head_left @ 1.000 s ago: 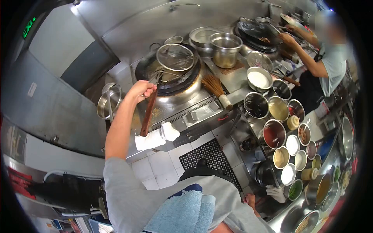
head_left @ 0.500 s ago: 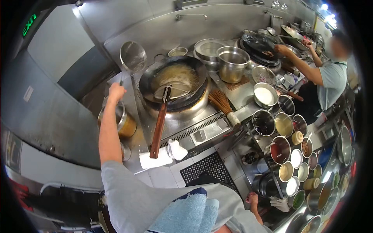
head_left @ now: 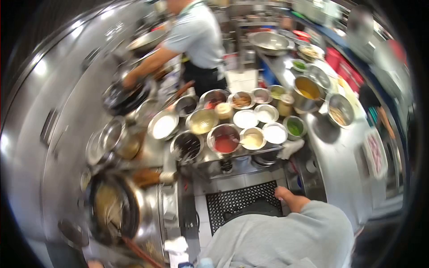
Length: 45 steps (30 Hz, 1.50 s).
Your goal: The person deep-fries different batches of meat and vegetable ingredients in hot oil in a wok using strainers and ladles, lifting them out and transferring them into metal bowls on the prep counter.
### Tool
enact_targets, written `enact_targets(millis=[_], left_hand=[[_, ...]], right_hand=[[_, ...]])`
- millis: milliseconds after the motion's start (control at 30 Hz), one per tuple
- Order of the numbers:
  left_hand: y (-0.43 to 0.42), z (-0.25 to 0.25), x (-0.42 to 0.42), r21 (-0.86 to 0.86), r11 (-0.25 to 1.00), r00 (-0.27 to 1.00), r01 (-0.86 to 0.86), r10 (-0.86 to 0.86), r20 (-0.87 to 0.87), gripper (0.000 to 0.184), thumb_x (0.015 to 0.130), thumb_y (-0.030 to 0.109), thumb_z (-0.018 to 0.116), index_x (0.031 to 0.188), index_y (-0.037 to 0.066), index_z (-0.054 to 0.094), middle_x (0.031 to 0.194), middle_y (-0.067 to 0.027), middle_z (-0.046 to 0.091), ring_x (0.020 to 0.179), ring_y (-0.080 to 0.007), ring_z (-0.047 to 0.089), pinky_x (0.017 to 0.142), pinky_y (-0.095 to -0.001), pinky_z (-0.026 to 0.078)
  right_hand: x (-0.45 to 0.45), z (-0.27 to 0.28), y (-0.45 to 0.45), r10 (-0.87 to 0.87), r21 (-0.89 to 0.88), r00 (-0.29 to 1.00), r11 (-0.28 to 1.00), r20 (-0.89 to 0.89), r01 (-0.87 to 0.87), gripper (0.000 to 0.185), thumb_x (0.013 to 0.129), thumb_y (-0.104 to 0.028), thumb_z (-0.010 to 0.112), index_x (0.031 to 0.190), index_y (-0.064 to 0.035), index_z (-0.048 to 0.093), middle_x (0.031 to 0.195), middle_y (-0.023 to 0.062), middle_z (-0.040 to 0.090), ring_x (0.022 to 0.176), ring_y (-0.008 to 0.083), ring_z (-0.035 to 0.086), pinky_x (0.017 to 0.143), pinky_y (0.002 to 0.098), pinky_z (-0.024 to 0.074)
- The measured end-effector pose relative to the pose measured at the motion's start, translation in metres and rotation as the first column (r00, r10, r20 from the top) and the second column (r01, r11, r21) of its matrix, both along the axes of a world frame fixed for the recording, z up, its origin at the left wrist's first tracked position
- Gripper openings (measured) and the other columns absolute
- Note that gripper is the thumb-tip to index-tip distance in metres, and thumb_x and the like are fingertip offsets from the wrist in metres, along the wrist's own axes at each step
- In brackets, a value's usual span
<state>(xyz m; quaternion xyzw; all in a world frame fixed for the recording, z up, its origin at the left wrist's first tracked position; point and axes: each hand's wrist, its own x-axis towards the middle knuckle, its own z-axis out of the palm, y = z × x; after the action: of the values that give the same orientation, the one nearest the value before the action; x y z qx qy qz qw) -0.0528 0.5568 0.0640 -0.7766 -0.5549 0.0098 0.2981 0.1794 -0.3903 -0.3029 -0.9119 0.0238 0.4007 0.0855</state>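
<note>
Only a sliver of my left hand [head_left: 95, 264] shows at the bottom left edge; its fingers are hidden. Near it is a round mesh strainer [head_left: 73, 233], beside the wok [head_left: 135, 210] of yellowish liquid. A wooden-handled tool [head_left: 140, 251] rests in that wok, its handle pointing toward the bottom edge. My right hand [head_left: 282, 193] hangs closed above the black floor mat [head_left: 214, 210], with nothing visible in it. White cloths [head_left: 176, 244] lie at the stove's front edge.
Metal bowls of sauces and ingredients, one with red sauce [head_left: 224, 143], crowd the middle rack. A bamboo brush [head_left: 147, 177] lies by the stove. Another person [head_left: 196, 35] reaches toward a dark wok [head_left: 120, 100]. A steel counter [head_left: 330, 165] runs along the right.
The view has swung right, bringing the right counter into sight. My left hand, earlier off the wooden handle and out at the strainer, has slipped mostly out of frame. The other person's arm has moved.
</note>
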Motion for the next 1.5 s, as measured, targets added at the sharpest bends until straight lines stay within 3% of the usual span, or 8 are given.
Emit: enact_targets(millis=[200, 267, 433, 500, 567, 1100, 1367, 1500], left_hand=[[-0.087, 0.047, -0.018, -0.284, 0.914, 0.687, 0.289, 0.008, 0.727, 0.030, 0.084, 0.016, 0.053, 0.109, 0.001, 0.058, 0.101, -0.0162, 0.061, 0.091, -0.0223, 0.058, 0.076, -0.0330, 0.045], [-0.114, 0.061, -0.037, -0.320, 0.847, 0.514, 0.424, 0.066, 0.855, 0.035, 0.083, 0.015, 0.054, 0.113, -0.002, 0.056, 0.105, -0.0186, 0.060, 0.095, -0.0231, 0.058, 0.081, -0.0336, 0.045], [-0.163, 0.077, -0.030, -0.128, 0.937, 0.709, 0.324, -0.151, 0.689, 0.048, 0.072, 0.022, 0.063, 0.110, -0.007, 0.057, 0.109, -0.0265, 0.058, 0.103, -0.0372, 0.055, 0.088, -0.0420, 0.043], [-0.186, 0.092, -0.011, -0.365, 0.907, 0.690, 0.210, 0.127, 0.713, 0.030, 0.073, 0.016, 0.058, 0.092, -0.006, 0.061, 0.090, -0.0281, 0.061, 0.089, -0.0392, 0.060, 0.080, -0.0438, 0.046], [-0.155, 0.054, -0.020, -0.113, 0.958, 0.630, 0.265, -0.083, 0.772, 0.014, 0.075, 0.009, 0.051, 0.073, -0.002, 0.060, 0.055, -0.0147, 0.056, 0.048, -0.0267, 0.054, 0.050, -0.0397, 0.042], [-0.162, 0.060, 0.123, -0.541, 0.546, 0.230, 0.640, 0.536, 0.812, 0.004, 0.078, -0.004, 0.045, 0.080, 0.000, 0.045, 0.068, -0.0121, 0.053, 0.040, -0.0108, 0.036, 0.034, -0.0267, 0.023], [-0.232, 0.081, 0.128, -0.582, 0.376, 0.239, 0.721, 0.654, 0.718, 0.006, 0.085, -0.001, 0.047, 0.080, -0.003, 0.044, 0.070, -0.0112, 0.052, 0.041, -0.0079, 0.038, 0.033, -0.0225, 0.026], [-0.275, 0.083, 0.115, -0.545, 0.349, 0.162, 0.762, 0.712, 0.684, 0.005, 0.086, -0.002, 0.046, 0.087, -0.007, 0.045, 0.073, -0.0113, 0.052, 0.043, -0.0072, 0.038, 0.033, -0.0217, 0.027]], right_hand=[[0.034, -0.013, 0.006, 0.094, 0.120, 0.980, 0.986, 0.174, -0.116, 0.017, 0.067, -0.015, 0.060, 0.080, -0.0061, 0.066, 0.068, 0.0124, 0.065, 0.060, 0.0247, 0.064, 0.052, 0.0353, 0.0514], [0.046, 0.008, 0.005, -0.283, 0.311, 0.952, 0.921, 0.115, 0.236, 0.011, 0.072, -0.012, 0.056, 0.077, -0.0054, 0.063, 0.064, 0.0111, 0.063, 0.057, 0.0225, 0.062, 0.048, 0.0340, 0.0497], [0.058, 0.021, -0.011, -0.429, 0.636, 0.883, 0.632, -0.189, 0.443, 0.011, 0.082, -0.009, 0.048, 0.078, -0.0031, 0.056, 0.057, 0.0049, 0.049, 0.042, 0.0187, 0.049, 0.036, 0.0313, 0.0401], [0.055, 0.008, -0.028, -0.555, 0.475, 0.758, 0.594, -0.341, 0.649, 0.014, 0.084, -0.011, 0.046, 0.074, -0.0036, 0.053, 0.057, 0.0049, 0.049, 0.040, 0.0192, 0.049, 0.034, 0.0314, 0.0385], [0.047, -0.004, -0.053, -0.430, 0.435, 0.845, 0.726, -0.317, 0.532, 0.018, 0.085, -0.013, 0.044, 0.071, -0.0046, 0.050, 0.057, 0.0058, 0.050, 0.040, 0.0198, 0.049, 0.033, 0.0323, 0.0389], [0.011, -0.005, -0.038, -0.595, 0.568, 0.719, 0.472, -0.359, 0.674, 0.014, 0.083, -0.006, 0.045, 0.088, -0.0015, 0.057, 0.061, 0.0072, 0.056, 0.046, 0.0185, 0.055, 0.036, 0.0311, 0.0441], [0.004, -0.032, -0.081, -0.322, 0.517, 0.881, 0.718, -0.347, 0.466, 0.017, 0.083, -0.012, 0.044, 0.074, -0.0036, 0.056, 0.057, 0.0110, 0.054, 0.044, 0.0241, 0.055, 0.037, 0.0362, 0.0464], [0.006, -0.020, -0.098, -0.525, 0.437, 0.661, 0.498, -0.536, 0.749, 0.020, 0.086, -0.009, 0.039, 0.076, -0.0047, 0.056, 0.058, 0.0112, 0.055, 0.047, 0.0246, 0.057, 0.040, 0.0387, 0.0493]])
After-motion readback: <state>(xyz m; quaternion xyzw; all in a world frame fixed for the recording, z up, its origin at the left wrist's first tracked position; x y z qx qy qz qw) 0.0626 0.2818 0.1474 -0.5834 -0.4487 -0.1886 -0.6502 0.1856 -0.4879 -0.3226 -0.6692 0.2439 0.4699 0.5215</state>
